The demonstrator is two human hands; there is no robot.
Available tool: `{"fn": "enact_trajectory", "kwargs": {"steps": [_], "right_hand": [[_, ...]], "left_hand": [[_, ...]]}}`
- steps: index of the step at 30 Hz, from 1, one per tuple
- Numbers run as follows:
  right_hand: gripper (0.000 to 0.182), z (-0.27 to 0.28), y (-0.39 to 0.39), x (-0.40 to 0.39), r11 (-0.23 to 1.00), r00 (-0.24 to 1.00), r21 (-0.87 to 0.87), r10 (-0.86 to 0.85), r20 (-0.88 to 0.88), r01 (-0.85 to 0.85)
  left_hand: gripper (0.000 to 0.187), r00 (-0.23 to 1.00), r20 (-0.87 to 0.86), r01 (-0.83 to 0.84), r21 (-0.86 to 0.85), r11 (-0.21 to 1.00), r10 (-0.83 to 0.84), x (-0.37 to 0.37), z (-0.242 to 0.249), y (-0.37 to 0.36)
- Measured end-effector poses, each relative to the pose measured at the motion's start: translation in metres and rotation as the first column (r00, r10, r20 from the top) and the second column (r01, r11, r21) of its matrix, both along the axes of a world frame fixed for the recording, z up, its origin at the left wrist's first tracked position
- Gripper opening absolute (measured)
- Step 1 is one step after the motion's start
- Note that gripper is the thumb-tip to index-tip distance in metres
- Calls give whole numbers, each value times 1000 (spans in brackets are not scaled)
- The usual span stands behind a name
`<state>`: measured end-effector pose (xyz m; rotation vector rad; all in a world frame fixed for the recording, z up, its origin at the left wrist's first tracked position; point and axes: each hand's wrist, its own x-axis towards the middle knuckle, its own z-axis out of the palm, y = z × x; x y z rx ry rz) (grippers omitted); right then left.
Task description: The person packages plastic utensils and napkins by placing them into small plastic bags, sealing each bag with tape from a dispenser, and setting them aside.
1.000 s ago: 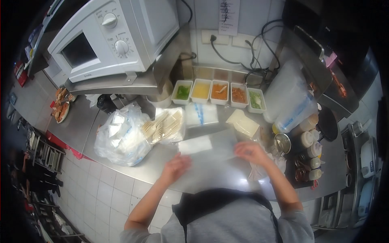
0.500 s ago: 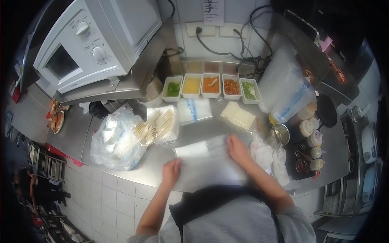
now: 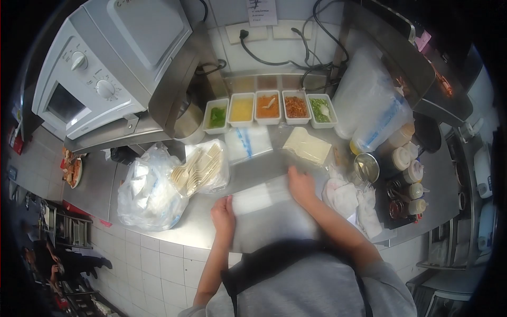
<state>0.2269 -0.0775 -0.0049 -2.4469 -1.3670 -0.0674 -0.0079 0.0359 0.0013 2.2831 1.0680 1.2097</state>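
A clear plastic bag (image 3: pixel 274 219) is stretched between my two hands over the steel counter, with a white paper piece (image 3: pixel 252 198) showing in its upper left part. My left hand (image 3: pixel 224 214) pinches the bag's upper left corner. At the upper right corner, my right hand (image 3: pixel 301 185) has its fingers closed on the bag. Just beyond the hands are a folded clear bag with blue print (image 3: pixel 249 143) and a stack of cream napkins (image 3: pixel 307 146). Wooden cutlery in plastic (image 3: pixel 199 170) lies left of the bag.
A plastic bag of white packets (image 3: pixel 152 190) sits at the left, below a microwave (image 3: pixel 87 79). Food tubs (image 3: pixel 268 108) line the back. White cloths (image 3: pixel 343 198), a metal cup (image 3: pixel 366 168) and sauce bottles (image 3: pixel 401 158) stand right. A person (image 3: pixel 60 259) is at far left.
The view has shifted slightly. My right hand has moved a little left and up, still on the bag. The person at far left has changed posture.
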Motion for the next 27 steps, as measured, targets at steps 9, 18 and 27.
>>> {"fn": "enact_trajectory", "kwargs": {"steps": [9,18,27], "right_hand": [[20,27,-10,5,974,954,222,19,-300,50],[23,6,-39,21,719,591,691,591,-549,-77],[7,4,-7,0,949,994,312,75,-77,-47]], "left_hand": [[23,992,-92,-107,-315,943,82,0,9,-4],[26,997,-33,-69,-150,986,64,0,0,-2],[25,990,-119,-96,-176,980,76,0,2,3]]}}
